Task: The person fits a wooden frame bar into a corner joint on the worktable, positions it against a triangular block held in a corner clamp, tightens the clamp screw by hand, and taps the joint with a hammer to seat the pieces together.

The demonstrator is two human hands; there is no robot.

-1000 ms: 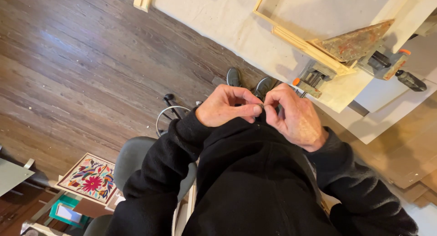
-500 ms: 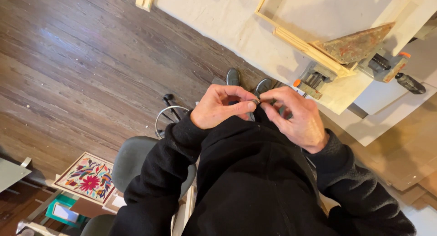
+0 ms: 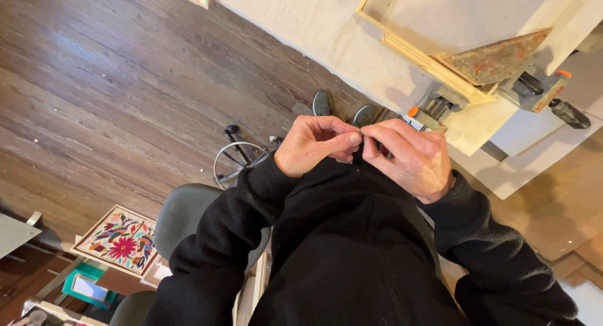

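Both hands pinch sth tiny at the front of the black jacket (image 3: 352,238), right at the hem/zip bottom; the small part itself is hidden betw the fingertips, can't tell what it is. Left hand (image 3: 314,144) thumb and forefinger pressed together; right hand (image 3: 411,156) curled, fingers closed on the same spot. Jacket front looks not yet joined, so prob early going. Beyond: wooden frame (image 3: 414,49) clamped by an orange-tipped clamp (image 3: 433,109) at the worktop (image 3: 301,24) edge; stool (image 3: 188,213) and shoes (image 3: 342,109) on the floor.
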